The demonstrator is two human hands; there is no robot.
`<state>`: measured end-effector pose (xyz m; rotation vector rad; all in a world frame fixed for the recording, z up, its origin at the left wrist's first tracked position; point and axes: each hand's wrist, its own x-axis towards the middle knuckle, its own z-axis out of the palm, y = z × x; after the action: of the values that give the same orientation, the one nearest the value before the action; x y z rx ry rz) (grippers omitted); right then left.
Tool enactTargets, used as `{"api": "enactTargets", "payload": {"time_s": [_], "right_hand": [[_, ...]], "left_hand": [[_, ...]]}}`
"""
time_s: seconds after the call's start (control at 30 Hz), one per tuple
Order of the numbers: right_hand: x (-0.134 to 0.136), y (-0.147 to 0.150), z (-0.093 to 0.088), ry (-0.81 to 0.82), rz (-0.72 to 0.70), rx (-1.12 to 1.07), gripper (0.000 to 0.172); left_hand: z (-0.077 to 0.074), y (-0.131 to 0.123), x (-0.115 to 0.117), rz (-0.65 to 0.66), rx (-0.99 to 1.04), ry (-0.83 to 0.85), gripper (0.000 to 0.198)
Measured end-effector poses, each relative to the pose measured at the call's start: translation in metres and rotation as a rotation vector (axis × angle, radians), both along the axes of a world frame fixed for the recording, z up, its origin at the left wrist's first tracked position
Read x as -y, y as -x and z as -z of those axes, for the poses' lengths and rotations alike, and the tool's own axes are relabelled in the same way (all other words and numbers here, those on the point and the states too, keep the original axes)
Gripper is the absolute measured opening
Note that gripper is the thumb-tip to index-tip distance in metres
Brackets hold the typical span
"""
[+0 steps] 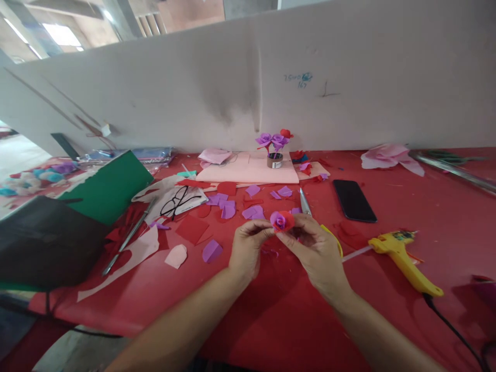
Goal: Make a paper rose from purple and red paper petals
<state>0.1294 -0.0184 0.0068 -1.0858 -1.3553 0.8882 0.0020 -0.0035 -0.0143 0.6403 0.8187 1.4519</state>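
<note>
Between my two hands is a small paper flower (pixel 281 221), purple in the middle with red petals around its right side. My left hand (pixel 250 243) pinches its left edge with thumb and fingers. From the right, my right hand (pixel 315 248) grips the red petal side, its thumb under the bloom. Scissors (pixel 305 201) with yellow handles lie partly hidden behind my right hand. Loose purple petals (pixel 253 212) and red paper pieces (pixel 192 229) are scattered just beyond and left of my hands.
A yellow glue gun (pixel 406 263) and a black phone (pixel 354 200) lie on the right. At the back, finished flowers (pixel 276 140) stand in a brown roll (pixel 275 160) on pink sheets (pixel 232 176). Eyeglasses (pixel 180 201), a metal rod (pixel 129 237) and a green board (pixel 112 181) are left.
</note>
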Motion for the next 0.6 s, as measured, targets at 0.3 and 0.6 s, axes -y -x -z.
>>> {"api": "enactTargets", "payload": {"time_s": [0.3,0.6], "right_hand": [[0.0052,-0.002,-0.0064,-0.109,0.032,-0.022,0.019],[0.0025,-0.004,0.0012,-0.098,-0.054,0.0,0.021]], "left_hand": [[-0.0042,0.0008,-0.0009,-0.016,-0.017,0.012,0.016],[-0.0004,0.0024,-0.0008,0.038,0.014,-0.028,0.014]]}}
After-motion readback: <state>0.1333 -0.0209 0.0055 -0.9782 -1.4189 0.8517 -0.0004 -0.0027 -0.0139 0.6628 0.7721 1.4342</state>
